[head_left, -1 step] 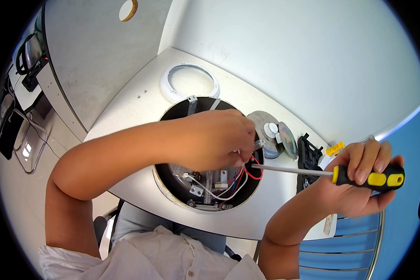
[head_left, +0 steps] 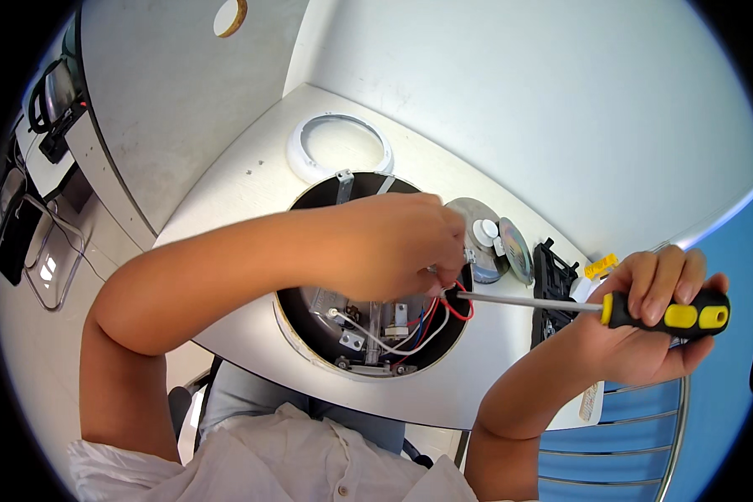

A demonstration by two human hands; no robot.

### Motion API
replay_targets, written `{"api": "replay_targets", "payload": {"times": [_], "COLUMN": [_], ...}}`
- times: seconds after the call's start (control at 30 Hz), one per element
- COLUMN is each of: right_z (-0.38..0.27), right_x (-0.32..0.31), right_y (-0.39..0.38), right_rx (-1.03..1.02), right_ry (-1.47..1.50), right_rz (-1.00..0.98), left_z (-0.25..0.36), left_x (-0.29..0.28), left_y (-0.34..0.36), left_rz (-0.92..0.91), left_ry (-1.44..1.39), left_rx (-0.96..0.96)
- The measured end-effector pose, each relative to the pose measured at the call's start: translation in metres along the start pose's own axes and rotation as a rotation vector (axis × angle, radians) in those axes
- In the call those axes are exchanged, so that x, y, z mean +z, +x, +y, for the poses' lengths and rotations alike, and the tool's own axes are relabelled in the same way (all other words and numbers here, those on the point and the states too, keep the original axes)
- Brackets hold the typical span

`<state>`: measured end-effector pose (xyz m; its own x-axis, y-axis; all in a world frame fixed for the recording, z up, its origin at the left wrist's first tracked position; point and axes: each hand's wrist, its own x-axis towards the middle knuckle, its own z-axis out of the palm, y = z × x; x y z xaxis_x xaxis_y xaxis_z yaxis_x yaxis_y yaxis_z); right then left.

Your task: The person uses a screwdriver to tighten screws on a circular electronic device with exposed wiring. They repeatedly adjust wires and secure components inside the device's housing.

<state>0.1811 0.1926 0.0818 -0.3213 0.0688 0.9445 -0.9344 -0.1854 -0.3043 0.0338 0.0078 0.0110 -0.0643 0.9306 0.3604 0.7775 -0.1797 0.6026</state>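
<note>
A screwdriver [head_left: 680, 315] pointed into a round housing [head_left: 316, 201] on the counter [head_left: 443, 403].
The right hand [head_left: 627, 356] had its grip wrapped round the handle; the tip met red wires [head_left: 472, 313] at the housing's right side. The left hand [head_left: 402, 243] bent its fingers beside the tip, its hold impossible to tell.

1. Left hand [head_left: 406, 243] has shifted slightly rightward, fingertips included
2. Right hand [head_left: 627, 347] has also edged right, carrying the screwdriver [head_left: 552, 304] with it
3. Red wire loop [head_left: 472, 310] beside the screwdriver's tip now sits a little farther right
</note>
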Motion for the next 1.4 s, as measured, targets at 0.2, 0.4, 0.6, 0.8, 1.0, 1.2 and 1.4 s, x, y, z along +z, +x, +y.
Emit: {"api": "replay_targets", "payload": {"times": [0.2,0.4,0.6,0.8,1.0,1.2,1.4], "right_z": [-0.006,0.000,-0.001,0.000,0.001,0.004,0.010], "right_x": [-0.001,0.010,0.029,0.038,0.040,0.043,0.048], "right_y": [0.002,-0.012,-0.019,-0.025,-0.030,-0.036,-0.037], "right_rx": [-0.009,-0.055,-0.101,-0.149,-0.173,-0.171,-0.198], "right_ry": [-0.069,-0.083,-0.193,-0.252,-0.285,-0.295,-0.224], "right_rz": [0.015,0.085,0.063,0.047,0.051,0.047,0.061], "left_z": [-0.006,-0.014,-0.014,-0.013,-0.018,-0.020,-0.020], "left_x": [-0.006,-0.008,-0.011,-0.013,-0.015,-0.015,-0.015], "left_y": [0.020,0.011,0.020,0.021,0.024,0.023,0.021], "left_rz": [-0.101,-0.180,-0.278,-0.339,-0.325,-0.328,-0.316], "left_ry": [-0.012,-0.081,-0.089,-0.047,0.002,-0.015,-0.034], "left_rx": [0.091,0.113,-0.031,-0.049,0.030,0.019,0.019]}}
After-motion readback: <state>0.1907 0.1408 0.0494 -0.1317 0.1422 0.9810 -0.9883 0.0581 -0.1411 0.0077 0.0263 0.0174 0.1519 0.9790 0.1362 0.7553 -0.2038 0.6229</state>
